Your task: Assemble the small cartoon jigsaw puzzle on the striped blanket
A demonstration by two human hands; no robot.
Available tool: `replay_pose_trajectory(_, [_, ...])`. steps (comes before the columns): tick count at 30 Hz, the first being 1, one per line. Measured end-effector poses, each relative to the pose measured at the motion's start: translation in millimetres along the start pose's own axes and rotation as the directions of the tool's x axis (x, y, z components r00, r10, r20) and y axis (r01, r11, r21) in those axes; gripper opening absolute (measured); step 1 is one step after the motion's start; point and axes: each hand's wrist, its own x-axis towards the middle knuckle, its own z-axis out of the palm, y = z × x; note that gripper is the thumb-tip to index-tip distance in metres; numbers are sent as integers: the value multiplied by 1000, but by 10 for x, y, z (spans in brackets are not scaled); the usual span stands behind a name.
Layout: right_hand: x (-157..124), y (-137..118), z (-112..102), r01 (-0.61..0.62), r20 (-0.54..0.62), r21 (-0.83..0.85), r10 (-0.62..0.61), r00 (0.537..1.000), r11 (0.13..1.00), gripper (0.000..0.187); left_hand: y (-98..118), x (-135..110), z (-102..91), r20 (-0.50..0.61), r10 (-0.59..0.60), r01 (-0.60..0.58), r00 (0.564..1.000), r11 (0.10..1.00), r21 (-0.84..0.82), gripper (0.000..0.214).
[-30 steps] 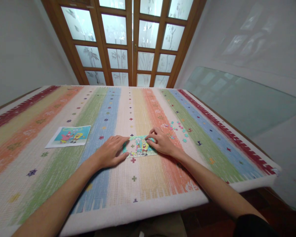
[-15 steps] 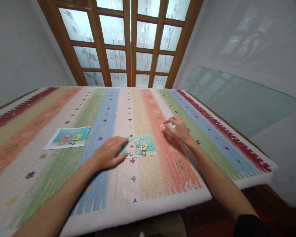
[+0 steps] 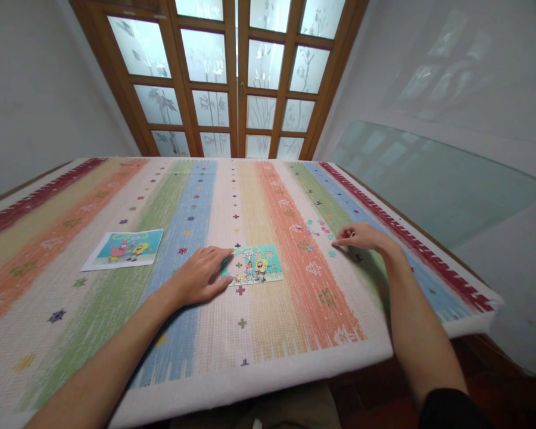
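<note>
Left hand [image 3: 201,275]: spread open, touching the jigsaw puzzle [image 3: 262,266]!
Right hand [image 3: 358,236]: right beside loose puzzle pieces [image 3: 324,229], can't tell its grip!

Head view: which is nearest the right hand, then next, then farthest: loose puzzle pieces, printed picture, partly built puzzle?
1. Loose puzzle pieces, just left of the right hand.
2. Partly built puzzle, by the left hand.
3. Printed picture, far left.

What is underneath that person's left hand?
The left hand overlaps the left end of the partly assembled puzzle at its fingertips; striped tablecloth shows around it. Whatever lies beneath the palm is hidden.
</note>
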Motion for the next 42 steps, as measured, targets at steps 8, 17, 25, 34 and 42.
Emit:
replay_pose_trajectory(8, [18,-44,52,17,72,24,-19,997,1000,28,-2,6,-9,-8,0,0,1000,1000,0,49])
replay_pose_trajectory(17, [7,-92,70,104,56,105,-110,992,989,40,6,-1,-11,-5,-10,10,1000,1000,-11,49])
replay_pose_trajectory(25, [23,-100,111,80,59,87,-85,995,993,28,-7,-5,-1,1,-3,3,1000,1000,5,48])
replay_pose_trajectory(34, [-12,-323,142,206,3,206,-211,977,957,28,9,-2,-10,-1,0,0,1000,1000,14,47])
replay_pose_trajectory(42, [-15,-950,595,416,-139,463,-399,906,783,25,1,4,1,1,0,0,1000,1000,20,47])
